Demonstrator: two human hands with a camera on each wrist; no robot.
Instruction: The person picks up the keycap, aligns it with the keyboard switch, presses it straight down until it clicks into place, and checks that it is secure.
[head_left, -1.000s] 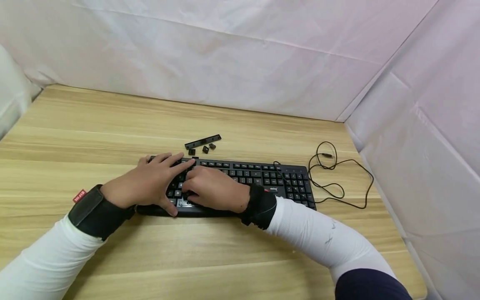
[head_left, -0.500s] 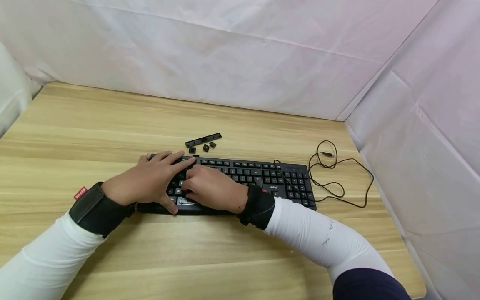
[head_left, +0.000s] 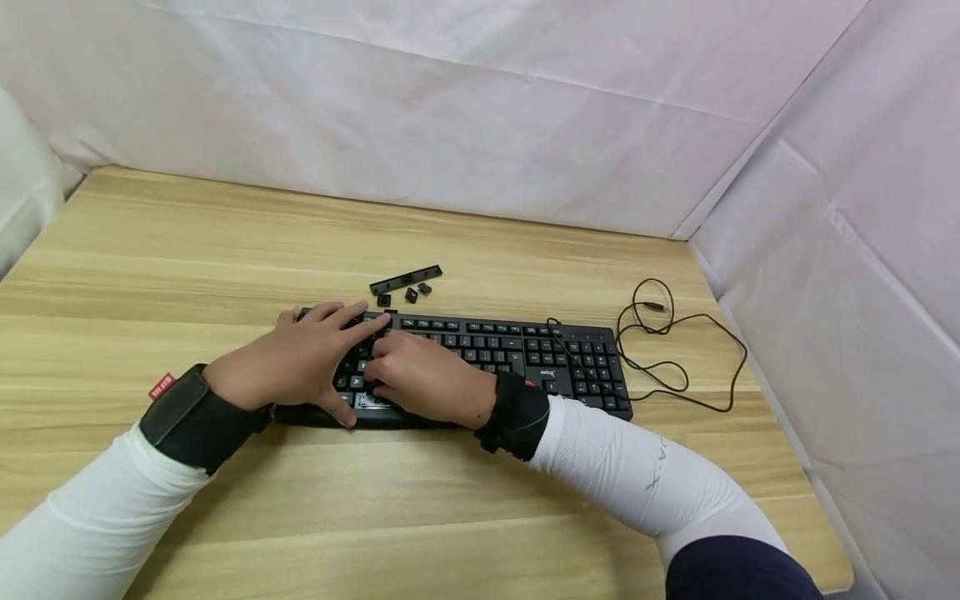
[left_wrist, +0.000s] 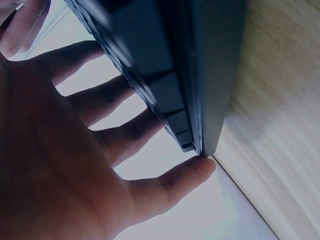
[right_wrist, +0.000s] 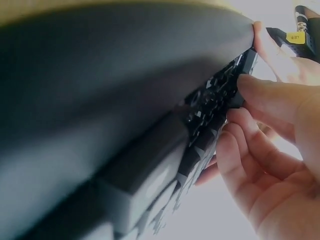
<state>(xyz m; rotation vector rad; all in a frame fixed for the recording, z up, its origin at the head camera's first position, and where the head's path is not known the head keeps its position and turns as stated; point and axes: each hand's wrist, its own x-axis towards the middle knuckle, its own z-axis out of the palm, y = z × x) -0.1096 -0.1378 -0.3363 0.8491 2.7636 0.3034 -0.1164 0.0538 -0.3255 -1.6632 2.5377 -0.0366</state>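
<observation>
Because a bare strip [head_left: 370,402] shows near the front edge of the black keyboard [head_left: 536,362] on the table [head_left: 337,508], a poke there might hurt its insides. Just past it, the right hand [head_left: 427,379] has curled fingers and seems to pinch a little key [right_wrist: 237,100] (hard to tell for sure). A crooked tug might crack that key or send it flying. Beside it, the left hand [head_left: 296,368] lies spread on the board's left end, fingers straight, thumb at the front edge; if it pressed too lightly, the board might slip. Behind the board, three loose keys [head_left: 412,295] and a long bar [head_left: 406,280] lie close, so a bump might scatter them. Far right, the looped cord [head_left: 653,307] might snag.
</observation>
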